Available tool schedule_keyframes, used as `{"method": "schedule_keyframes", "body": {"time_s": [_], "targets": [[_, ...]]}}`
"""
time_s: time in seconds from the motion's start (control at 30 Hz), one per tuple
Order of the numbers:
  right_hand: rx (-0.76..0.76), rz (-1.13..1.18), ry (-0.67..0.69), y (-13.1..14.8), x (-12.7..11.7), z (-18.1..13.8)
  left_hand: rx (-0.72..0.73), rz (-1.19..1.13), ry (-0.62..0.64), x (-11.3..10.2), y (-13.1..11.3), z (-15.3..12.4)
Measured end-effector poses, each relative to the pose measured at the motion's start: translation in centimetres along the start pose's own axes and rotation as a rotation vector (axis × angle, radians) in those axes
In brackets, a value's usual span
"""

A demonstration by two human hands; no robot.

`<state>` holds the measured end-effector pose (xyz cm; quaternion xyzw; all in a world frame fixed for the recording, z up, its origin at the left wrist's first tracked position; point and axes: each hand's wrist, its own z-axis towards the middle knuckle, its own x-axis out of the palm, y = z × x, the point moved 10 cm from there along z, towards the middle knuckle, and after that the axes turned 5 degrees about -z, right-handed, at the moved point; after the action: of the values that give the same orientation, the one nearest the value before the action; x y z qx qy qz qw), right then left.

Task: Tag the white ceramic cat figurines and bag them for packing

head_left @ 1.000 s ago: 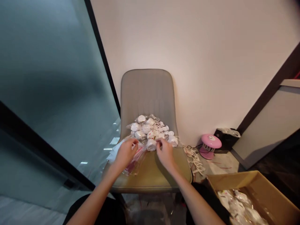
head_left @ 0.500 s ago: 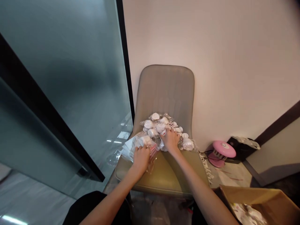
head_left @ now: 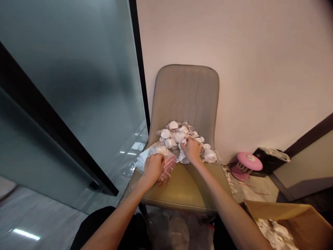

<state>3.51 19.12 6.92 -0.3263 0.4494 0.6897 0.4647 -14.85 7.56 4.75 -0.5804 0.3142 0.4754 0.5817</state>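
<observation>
A beige padded chair [head_left: 182, 187] faces me against the wall. On its seat lies a pile of small white round items [head_left: 177, 133] in clear wrapping. My right hand [head_left: 191, 150] reaches into the pile, fingers curled around one white piece. My left hand [head_left: 153, 166] rests closed on a stack of clear bags with red strips [head_left: 166, 163] at the seat's left side. What the left fingers pinch is hidden under the hand.
A frosted glass partition with a black frame [head_left: 65, 139] stands to the left. A pink round gadget [head_left: 247, 165] and a black box [head_left: 270, 158] sit on the floor at the right. An open cardboard box [head_left: 299, 215] holding more wrapped white items stands at the lower right.
The view swung left and nearer the chair. My right hand moved from the pile's front edge into the pile. My left hand settled on the bags.
</observation>
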Motion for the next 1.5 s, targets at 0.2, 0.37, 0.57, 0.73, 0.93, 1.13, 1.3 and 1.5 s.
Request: {"method": "schedule_keyframes", "body": {"time_s": [0.2, 0.37, 0.57, 0.73, 0.93, 1.13, 1.3, 1.5], "targets": [[0.001, 0.28, -0.129, -1.8, -2.9, 0.3, 0.023, -0.265, -0.082, -1.2, 0.8, 0.4], [0.013, 0.519, -0.283, -4.9, -5.6, -0.7, 0.12, -0.371, -0.158, -3.0, -0.4, -0.1], [0.327, 1.434, 0.008, -8.9, -3.3, -2.1, 0.327, -0.483, -0.254, -5.2, -5.2, -3.1], [0.547, 1.921, 0.31, -10.6, -3.1, -5.6, 0.564, -0.33, -0.211, -3.4, -11.7, -5.7], [0.584, 2.007, 0.33, -15.5, -5.4, -9.9, 0.779, -0.05, -0.002, 4.4, -18.3, -5.4], [0.44, 1.851, 0.275, -16.6, -5.4, -12.9, 0.776, -0.005, 0.093, 9.0, -19.6, -3.3], [0.533, 1.855, 0.245, -16.2, -2.7, -15.0, 0.778, -0.056, 0.059, 7.7, -19.0, -3.9], [0.619, 1.879, 0.129, -16.3, -1.5, -14.3, 0.696, -0.224, 0.178, 7.5, -17.0, -5.5]]}}
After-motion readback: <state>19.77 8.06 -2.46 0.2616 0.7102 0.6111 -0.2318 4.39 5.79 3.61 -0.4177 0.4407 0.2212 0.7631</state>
